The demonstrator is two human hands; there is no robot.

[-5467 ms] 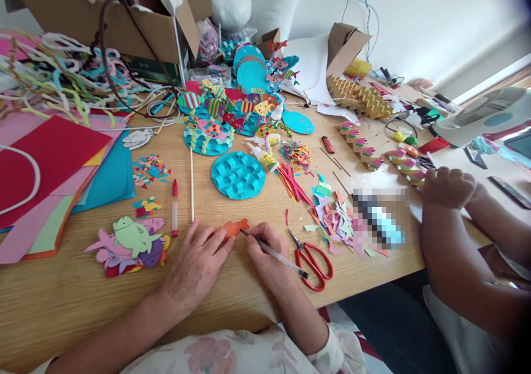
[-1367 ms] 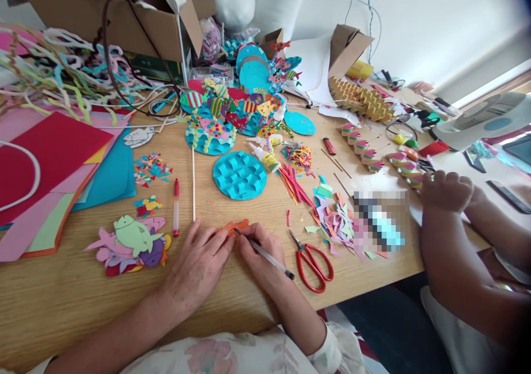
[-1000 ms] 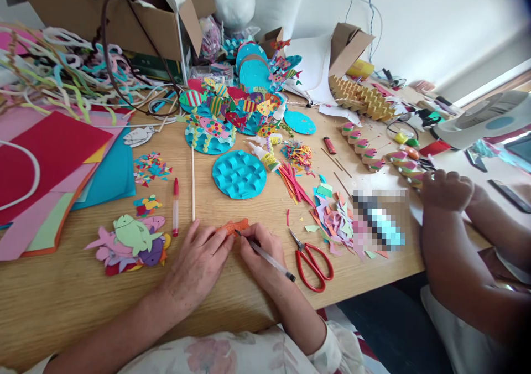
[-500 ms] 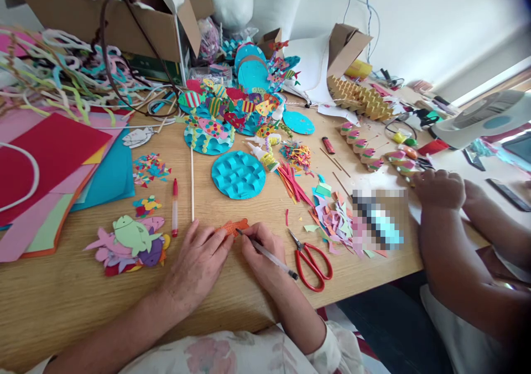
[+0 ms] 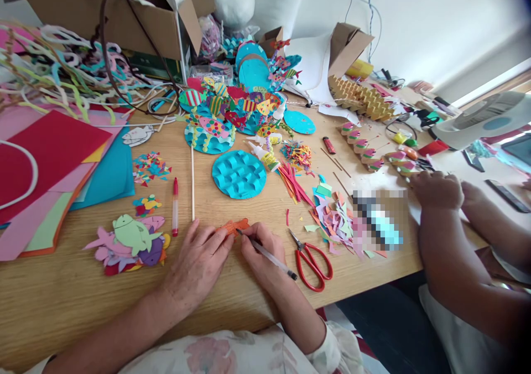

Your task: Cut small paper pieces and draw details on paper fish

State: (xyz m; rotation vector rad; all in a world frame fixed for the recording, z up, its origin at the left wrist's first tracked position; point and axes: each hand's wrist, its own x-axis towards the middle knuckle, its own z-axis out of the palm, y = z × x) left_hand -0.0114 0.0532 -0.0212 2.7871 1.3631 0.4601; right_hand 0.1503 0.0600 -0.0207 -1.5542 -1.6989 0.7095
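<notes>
An orange paper fish (image 5: pixel 235 226) lies on the table between my hands, marked with dark lines. My left hand (image 5: pixel 199 260) rests palm down with its fingers laid out, the fingertips pressing on the fish's left part and the table; its thumb is hidden. A black-capped pen (image 5: pixel 271 259) with a clear barrel is pinched in my right hand (image 5: pixel 262 249), its tip touching the fish. Red-handled scissors (image 5: pixel 313 264) lie just right of that hand. Beyond my left hand are a pale stick (image 5: pixel 192 186) and a red-capped pen (image 5: pixel 175 208).
Cut paper fish (image 5: pixel 133 240) are piled at left, near coloured sheets (image 5: pixel 53 166). A round blue scalloped piece (image 5: pixel 239 175) lies ahead, beside glue bottles (image 5: pixel 265 157). Paper scraps (image 5: pixel 336 219) spread at right. A co-worker's hand (image 5: pixel 437 188) rests on the table's right side.
The view has shifted very slightly. My hands, the pen and the fish show almost no movement; the co-worker's hand has moved a little to the left.
</notes>
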